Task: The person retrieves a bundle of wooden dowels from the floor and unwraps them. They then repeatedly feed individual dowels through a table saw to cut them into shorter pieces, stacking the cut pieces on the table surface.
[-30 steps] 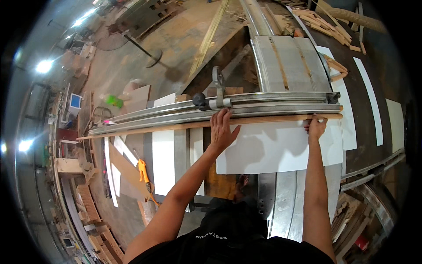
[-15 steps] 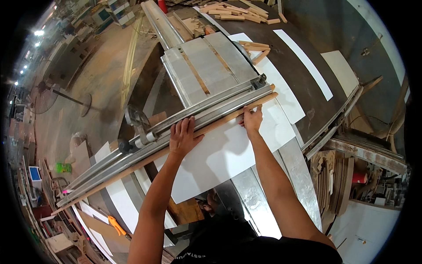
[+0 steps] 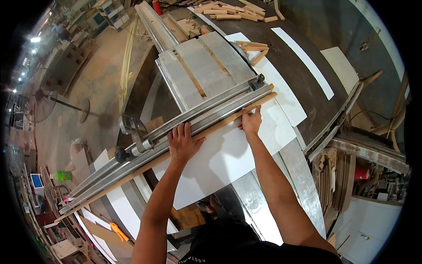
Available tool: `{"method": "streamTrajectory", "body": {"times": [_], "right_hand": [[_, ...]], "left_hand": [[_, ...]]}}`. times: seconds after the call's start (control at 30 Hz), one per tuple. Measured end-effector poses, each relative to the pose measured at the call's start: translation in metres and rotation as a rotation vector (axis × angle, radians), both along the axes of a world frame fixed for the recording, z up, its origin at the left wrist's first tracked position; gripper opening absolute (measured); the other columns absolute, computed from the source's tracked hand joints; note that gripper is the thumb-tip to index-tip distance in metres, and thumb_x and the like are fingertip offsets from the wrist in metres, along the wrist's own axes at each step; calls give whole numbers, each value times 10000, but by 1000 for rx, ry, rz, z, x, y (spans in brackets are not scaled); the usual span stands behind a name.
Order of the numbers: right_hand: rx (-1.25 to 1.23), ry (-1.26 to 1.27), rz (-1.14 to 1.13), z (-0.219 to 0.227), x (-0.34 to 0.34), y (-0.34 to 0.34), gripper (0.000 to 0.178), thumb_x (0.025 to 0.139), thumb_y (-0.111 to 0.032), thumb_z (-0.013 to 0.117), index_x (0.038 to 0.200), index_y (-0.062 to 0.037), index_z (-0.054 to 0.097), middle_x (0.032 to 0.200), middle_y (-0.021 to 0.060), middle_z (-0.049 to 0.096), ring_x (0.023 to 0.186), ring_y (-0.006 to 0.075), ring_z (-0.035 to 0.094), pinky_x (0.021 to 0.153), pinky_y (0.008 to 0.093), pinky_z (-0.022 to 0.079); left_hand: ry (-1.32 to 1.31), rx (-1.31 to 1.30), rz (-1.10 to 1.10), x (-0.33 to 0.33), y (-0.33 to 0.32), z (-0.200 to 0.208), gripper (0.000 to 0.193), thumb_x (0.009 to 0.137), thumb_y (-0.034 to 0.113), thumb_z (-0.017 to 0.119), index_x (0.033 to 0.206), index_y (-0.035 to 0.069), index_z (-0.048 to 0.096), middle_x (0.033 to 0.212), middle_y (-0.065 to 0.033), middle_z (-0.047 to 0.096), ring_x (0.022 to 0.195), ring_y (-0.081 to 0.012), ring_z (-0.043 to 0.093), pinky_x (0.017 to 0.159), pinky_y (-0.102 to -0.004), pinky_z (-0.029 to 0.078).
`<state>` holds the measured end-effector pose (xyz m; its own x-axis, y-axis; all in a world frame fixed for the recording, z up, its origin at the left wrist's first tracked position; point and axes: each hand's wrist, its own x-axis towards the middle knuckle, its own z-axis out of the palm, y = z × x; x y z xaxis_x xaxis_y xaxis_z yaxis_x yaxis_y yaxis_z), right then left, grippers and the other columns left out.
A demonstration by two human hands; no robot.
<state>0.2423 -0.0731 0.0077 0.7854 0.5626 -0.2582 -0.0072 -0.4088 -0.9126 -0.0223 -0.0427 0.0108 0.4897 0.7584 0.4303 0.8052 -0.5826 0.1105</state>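
Note:
A white rectangular board lies flat on a sliding table saw, its far edge against a long metal fence faced with a wooden strip. My left hand presses flat on the board at the fence, fingers spread over the wooden strip. My right hand rests on the board's far right part, fingers curled against the strip. Beyond the fence lies the grey steel saw table.
White panels lie on the dark bench at right, with wood offcuts at the top. A standing fan is on the dusty floor at left. More white panels and an orange tool sit low left.
The view has turned further, so the fence now runs diagonally. Both hands stay pressed on the white board against the fence.

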Motion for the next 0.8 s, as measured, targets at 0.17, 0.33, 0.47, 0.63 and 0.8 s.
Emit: {"method": "streamTrajectory", "body": {"times": [0.17, 0.33, 0.47, 0.63, 0.8], "right_hand": [[-12, 18, -38, -1, 0, 4, 835, 967, -161, 621, 1579, 58, 96, 732, 160, 690, 421, 214, 614, 361, 341, 492], [48, 27, -46, -4, -5, 7, 826, 989, -188, 608, 1587, 33, 83, 735, 145, 670, 421, 208, 597, 371, 331, 477], [47, 18, -67, -4, -4, 9, 797, 1020, -230, 576, 1591, 19, 80, 729, 142, 658, 422, 209, 591, 370, 328, 467], [28, 42, -45, -16, 2, 15, 772, 1036, -232, 547, 1593, 0, 66, 713, 151, 643, 423, 227, 601, 356, 339, 464], [9, 66, -39, -20, 7, 21, 759, 1036, -214, 543, 1592, -17, 66, 707, 156, 633, 425, 236, 607, 342, 341, 455]], "left_hand": [[-43, 43, -39, 2, 6, -6, 808, 686, 563, 833, 1263, 58, 578, 1182, -103, 602, 1072, -291, 573, 927, -437, 421], [-27, 69, -37, -2, 7, -10, 820, 694, 602, 806, 1255, 47, 582, 1167, -110, 602, 1057, -297, 578, 926, -436, 422], [-32, 58, -45, -2, 9, -12, 828, 690, 603, 805, 1256, 41, 583, 1154, -106, 603, 1042, -296, 580, 913, -436, 427], [-50, 41, -26, -3, 10, -10, 814, 670, 567, 835, 1249, 51, 587, 1146, -93, 602, 1053, -290, 579, 911, -428, 430], [-92, 8, -17, -3, 12, -10, 811, 645, 545, 861, 1241, 67, 591, 1150, -87, 607, 1058, -285, 578, 910, -425, 430]]}}
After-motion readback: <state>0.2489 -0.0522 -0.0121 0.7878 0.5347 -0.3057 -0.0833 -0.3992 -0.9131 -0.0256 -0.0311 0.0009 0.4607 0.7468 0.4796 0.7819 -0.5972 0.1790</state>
